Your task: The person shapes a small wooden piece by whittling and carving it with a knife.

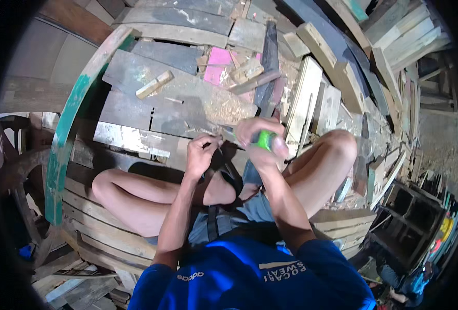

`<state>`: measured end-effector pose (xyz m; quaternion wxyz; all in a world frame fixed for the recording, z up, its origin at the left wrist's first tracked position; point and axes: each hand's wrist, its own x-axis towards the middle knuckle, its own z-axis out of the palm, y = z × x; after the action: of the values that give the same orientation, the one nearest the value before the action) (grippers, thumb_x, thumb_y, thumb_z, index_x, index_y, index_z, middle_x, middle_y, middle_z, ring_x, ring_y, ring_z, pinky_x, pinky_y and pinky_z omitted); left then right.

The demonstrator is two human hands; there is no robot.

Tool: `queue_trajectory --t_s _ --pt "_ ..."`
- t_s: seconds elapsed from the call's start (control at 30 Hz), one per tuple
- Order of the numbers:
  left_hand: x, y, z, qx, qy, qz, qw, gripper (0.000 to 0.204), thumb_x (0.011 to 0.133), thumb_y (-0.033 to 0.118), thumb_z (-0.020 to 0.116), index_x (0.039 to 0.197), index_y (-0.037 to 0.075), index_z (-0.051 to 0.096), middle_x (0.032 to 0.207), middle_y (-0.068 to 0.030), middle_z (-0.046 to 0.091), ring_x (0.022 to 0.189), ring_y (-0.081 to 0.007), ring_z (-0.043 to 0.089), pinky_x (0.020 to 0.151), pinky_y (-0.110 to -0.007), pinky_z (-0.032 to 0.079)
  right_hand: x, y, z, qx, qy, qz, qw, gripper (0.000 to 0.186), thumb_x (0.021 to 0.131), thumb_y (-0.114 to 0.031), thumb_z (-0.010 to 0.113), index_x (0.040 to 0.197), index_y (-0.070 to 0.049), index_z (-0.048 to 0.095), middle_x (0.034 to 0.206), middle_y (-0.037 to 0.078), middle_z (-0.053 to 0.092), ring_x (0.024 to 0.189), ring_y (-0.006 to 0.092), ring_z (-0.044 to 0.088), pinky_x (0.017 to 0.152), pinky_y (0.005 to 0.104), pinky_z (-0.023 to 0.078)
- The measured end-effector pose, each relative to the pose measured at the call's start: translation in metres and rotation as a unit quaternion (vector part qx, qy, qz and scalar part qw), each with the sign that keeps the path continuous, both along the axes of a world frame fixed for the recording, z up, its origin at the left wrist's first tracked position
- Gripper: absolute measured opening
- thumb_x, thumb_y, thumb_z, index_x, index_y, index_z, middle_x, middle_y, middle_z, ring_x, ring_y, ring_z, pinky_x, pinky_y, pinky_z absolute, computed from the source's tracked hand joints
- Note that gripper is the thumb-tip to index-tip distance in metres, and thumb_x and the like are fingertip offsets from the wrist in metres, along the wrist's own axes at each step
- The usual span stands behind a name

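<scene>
My left hand [200, 155] is closed in a pinch, fingertips together, above the boards in front of my crossed legs. What it pinches is too small to make out. Just beside it, my right hand [255, 132] is wrapped round a tool with a bright green part [264, 139], smeared by motion. A thin grey end [227, 132] seems to reach from that fist toward my left fingertips; its exact kind cannot be told. Beneath both hands lie worn grey planks [172, 121], strewn with shavings and sawdust [229, 111].
A short wood block [154, 84] lies on the planks. Wood offcuts [247, 71] sit near a pink piece [218, 64]. A green-painted curved beam [66, 134] borders the left. Thick timbers [317, 44] and a pale board [304, 98] stand at right. Another person [412, 284] is at lower right.
</scene>
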<state>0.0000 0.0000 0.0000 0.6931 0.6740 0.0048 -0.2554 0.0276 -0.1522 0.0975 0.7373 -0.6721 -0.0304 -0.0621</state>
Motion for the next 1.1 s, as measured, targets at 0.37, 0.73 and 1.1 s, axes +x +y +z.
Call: queue_trajectory --t_s 0.37,0.73,1.1 --pt "0.087 0.066 -0.008 0.086 -0.110 0.001 0.990 0.009 0.080 -0.002 0.061 0.085 -0.004 0.069 0.079 -0.0123 0.068 0.075 -0.0166 0.063 0.071 -0.028 0.048 0.063 0.072 -0.055 -0.041 -0.087 -0.080 0.992 0.078 0.082 -0.070 0.039 0.056 0.003 0.047 0.050 0.008 0.050 0.044 0.0178 0.049 0.044 0.0299 0.037" --pt "0.086 0.073 -0.025 0.084 -0.119 0.003 0.989 0.009 0.079 -0.002 0.063 0.085 -0.003 0.070 0.081 -0.0115 0.067 0.077 -0.0178 0.062 0.073 -0.028 0.047 0.069 0.072 -0.039 0.058 -0.054 -0.082 0.994 0.093 0.075 -0.086 0.032 0.055 0.003 0.047 0.051 0.005 0.049 0.043 0.0134 0.047 0.040 0.0264 0.034" --pt "0.085 0.074 -0.039 0.088 -0.073 0.052 0.992 0.010 0.082 0.003 0.065 0.090 -0.003 0.067 0.080 -0.0110 0.064 0.076 -0.0175 0.059 0.071 -0.028 0.045 0.064 0.061 -0.038 0.070 -0.126 -0.125 0.982 0.071 0.084 -0.060 0.043 0.058 0.006 0.048 0.052 0.012 0.050 0.043 0.0180 0.046 0.043 0.0291 0.036"
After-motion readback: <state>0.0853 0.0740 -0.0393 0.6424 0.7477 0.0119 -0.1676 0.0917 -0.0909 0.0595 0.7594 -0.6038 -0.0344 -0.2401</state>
